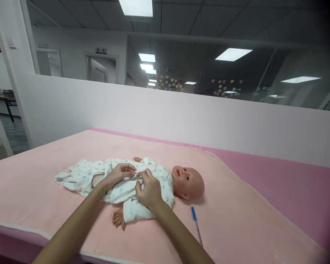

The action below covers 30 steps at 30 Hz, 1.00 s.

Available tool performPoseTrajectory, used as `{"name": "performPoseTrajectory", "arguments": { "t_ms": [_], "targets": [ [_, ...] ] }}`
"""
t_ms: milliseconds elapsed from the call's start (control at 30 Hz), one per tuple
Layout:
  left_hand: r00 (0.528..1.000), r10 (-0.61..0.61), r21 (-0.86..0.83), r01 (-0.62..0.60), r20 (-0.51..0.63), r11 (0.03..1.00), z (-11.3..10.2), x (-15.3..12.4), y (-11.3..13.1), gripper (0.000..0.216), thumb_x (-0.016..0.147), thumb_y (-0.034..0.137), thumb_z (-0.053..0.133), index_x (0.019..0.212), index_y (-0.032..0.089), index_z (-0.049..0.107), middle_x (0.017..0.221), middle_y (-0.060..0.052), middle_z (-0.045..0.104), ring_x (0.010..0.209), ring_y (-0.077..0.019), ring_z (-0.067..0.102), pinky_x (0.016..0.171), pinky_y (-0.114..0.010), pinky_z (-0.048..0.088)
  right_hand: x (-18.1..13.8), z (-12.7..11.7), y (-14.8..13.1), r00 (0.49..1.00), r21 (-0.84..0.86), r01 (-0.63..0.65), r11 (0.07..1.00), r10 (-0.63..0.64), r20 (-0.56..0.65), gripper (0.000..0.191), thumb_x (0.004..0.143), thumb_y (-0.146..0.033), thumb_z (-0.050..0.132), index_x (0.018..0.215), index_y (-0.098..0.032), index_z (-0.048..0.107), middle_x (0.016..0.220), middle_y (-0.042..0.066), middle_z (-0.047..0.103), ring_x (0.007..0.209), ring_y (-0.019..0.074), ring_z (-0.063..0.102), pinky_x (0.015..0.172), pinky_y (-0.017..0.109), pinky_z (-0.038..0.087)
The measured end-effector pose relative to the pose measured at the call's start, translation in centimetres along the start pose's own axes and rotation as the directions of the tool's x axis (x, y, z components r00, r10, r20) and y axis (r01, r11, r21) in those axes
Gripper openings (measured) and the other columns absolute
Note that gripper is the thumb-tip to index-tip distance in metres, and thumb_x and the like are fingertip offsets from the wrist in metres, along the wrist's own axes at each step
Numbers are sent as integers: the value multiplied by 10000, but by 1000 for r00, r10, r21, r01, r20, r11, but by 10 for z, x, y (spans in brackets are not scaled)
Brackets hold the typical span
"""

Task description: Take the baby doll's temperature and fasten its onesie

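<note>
**Both hands at the front of a doll's sleepsuit**

Left hand (120, 173): rests on the belly of the baby doll (143, 183), fingers curled inward, fingertips pinching a fold of the white printed sleepsuit (115, 192) along its front opening. Grip narrow, closed on cloth.

Right hand (148, 190): lies just beside the left, on the doll's chest, thumb and fingers bunched on the same front edge of the sleepsuit. Grip narrow, holding fabric. The two hands nearly touch at the fingertips; whether they actually meet, cannot tell.

Doll: flat on its back directly under both hands, head (188, 182) lying beyond the right hand toward the right of the view, face up. One bare doll hand (117, 219) sticks out of a sleeve on the near side of the right hand, close to the wrist. Another small bare hand (138, 159) shows on the far side of the hands. The suit's empty-looking legs trail away past the left hand.

Pink padded surface (236, 216): carries the doll; a darker pink edge runs along its far side against a white wall (181, 117).

Blue-capped pen (197, 224): lies on the surface near the right forearm, on the side away from the left hand, apart from the doll, untouched.
</note>
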<state>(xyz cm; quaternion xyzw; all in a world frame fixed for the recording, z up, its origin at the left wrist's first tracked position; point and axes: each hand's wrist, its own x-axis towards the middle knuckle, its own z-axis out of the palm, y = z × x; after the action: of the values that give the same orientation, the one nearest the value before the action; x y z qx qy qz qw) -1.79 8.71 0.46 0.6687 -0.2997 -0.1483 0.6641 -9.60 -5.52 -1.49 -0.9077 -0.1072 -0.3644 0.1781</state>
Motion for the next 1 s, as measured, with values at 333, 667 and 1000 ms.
{"name": "performPoseTrajectory", "arguments": {
  "t_ms": [333,667,1000],
  "targets": [
    [998,18,80,-13,-60,997,1,0,1,184,626,243,664,776,137,650,760,-39,650,729,-137,575,672,-233,454,-3,0,1,999,30,37,999,-38,8,163,837,-179,393,881,-212,547,830,10,527,668,102,491,590,205,362],
    [998,39,116,-45,54,992,-3,0,-3,237,653,294,667,829,136,670,855,-68,678,840,-182,604,786,-291,474,-2,8,4,999,13,-14,1000,15,-52,136,840,-216,440,832,-205,575,747,10,576,692,124,524,573,219,358],
    [996,14,80,-21,92,997,-8,1,-9,401,638,252,677,1017,137,614,957,-110,663,908,-206,603,797,-316,470,-1,4,3,996,163,-83,983,87,-19,174,841,-204,421,882,-214,590,800,3,608,736,135,536,610,226,370]
  ]
}}
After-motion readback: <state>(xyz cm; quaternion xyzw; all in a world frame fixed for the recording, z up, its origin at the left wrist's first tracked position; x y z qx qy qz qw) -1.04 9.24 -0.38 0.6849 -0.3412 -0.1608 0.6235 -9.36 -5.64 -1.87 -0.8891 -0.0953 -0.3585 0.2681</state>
